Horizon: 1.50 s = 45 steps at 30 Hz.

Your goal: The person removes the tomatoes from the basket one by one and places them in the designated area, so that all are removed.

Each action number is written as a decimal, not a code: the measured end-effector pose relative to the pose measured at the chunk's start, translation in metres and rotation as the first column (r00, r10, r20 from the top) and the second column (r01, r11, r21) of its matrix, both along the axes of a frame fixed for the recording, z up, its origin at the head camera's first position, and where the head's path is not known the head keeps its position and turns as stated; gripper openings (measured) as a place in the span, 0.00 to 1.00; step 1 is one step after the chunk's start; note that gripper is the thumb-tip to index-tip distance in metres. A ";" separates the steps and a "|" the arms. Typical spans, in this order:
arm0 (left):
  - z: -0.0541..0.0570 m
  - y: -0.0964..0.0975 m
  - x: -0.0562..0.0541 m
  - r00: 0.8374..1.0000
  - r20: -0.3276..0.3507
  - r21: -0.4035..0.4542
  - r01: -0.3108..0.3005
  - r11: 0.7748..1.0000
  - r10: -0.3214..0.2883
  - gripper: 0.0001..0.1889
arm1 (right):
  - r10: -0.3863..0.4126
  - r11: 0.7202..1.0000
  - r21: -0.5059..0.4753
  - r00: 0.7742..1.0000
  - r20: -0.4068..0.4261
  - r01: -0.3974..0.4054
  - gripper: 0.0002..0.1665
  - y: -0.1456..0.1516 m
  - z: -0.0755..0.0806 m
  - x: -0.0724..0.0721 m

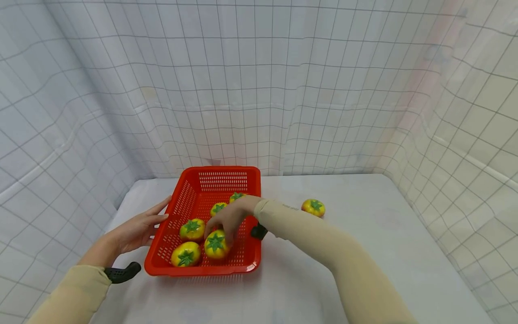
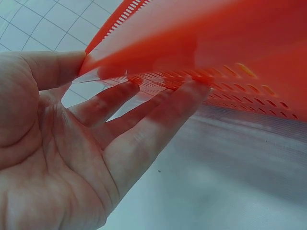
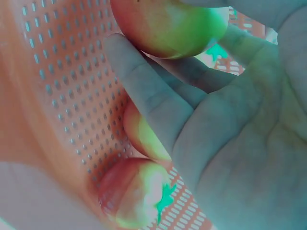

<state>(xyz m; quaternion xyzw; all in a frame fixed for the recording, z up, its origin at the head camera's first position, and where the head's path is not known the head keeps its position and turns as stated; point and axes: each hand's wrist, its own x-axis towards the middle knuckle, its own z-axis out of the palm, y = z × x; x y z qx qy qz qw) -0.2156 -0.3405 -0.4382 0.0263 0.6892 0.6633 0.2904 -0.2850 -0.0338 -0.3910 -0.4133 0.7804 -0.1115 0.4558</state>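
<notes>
Yellow-and-red tomato-like fruits with green star-shaped calyxes lie in a red plastic basket (image 1: 202, 271). My right hand (image 1: 230, 220) reaches into the basket and grips one fruit (image 1: 216, 247) near its front, fingers curled round its side. In the right wrist view the fruit (image 3: 168, 28) sits between thumb and fingers. Beside it are a left fruit (image 1: 192, 230) and a front-left fruit (image 1: 186, 254); a middle fruit (image 1: 219, 209) and a back fruit (image 1: 237, 196) lie farther in. My left hand (image 1: 135, 229) touches the basket's left side, its fairly straight fingers (image 2: 158, 110) beneath the rim.
One more fruit (image 1: 313, 207) lies on the white table (image 1: 364, 243), right of the basket and partly behind the right forearm. White grid-patterned curtains (image 1: 259, 90) enclose the table at the back and both sides. Dark wrist-mounted pieces (image 1: 123, 272) stick out near both hands.
</notes>
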 end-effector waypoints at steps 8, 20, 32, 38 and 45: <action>0.000 0.000 -0.001 1.000 -0.001 0.000 -0.002 1.000 0.002 0.38 | -0.018 0.997 -0.079 1.000 0.013 0.019 0.36 0.015 0.013 -0.011; -0.001 -0.001 -0.001 1.000 0.004 0.003 -0.003 1.000 0.003 0.37 | -0.069 0.976 -0.196 0.991 0.114 0.091 0.35 0.038 0.022 -0.023; -0.002 -0.001 -0.001 1.000 0.001 -0.001 -0.007 1.000 0.007 0.37 | -0.114 0.956 -0.246 0.974 0.196 0.162 0.37 0.062 0.029 -0.035; -0.001 -0.001 0.000 1.000 0.005 -0.003 -0.014 1.000 0.014 0.37 | -0.121 0.946 -0.274 0.972 0.201 0.175 0.37 0.075 0.031 -0.037; -0.001 0.000 -0.001 1.000 0.006 -0.001 -0.016 1.000 0.016 0.37 | -0.142 0.927 -0.310 0.964 0.224 0.209 0.37 0.090 0.030 -0.042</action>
